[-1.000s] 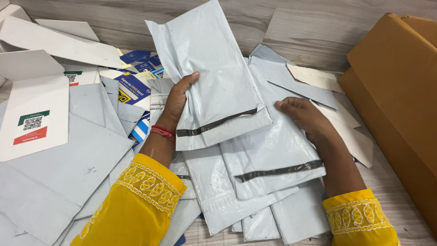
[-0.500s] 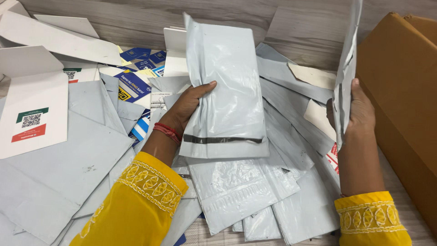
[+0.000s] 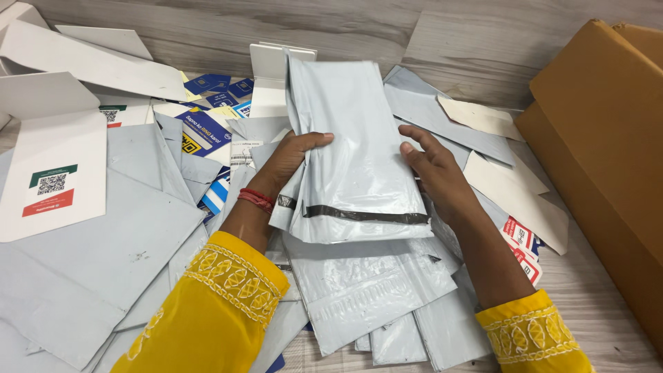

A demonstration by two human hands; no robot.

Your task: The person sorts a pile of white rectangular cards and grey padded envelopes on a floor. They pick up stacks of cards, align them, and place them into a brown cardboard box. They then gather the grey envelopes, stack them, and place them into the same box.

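Mailer bag (image 3: 359,159) on mailer pile (image 3: 359,290); cardboard box (image 3: 608,138) right; white cards (image 3: 55,166) left, leaflets (image 3: 207,131) behind.
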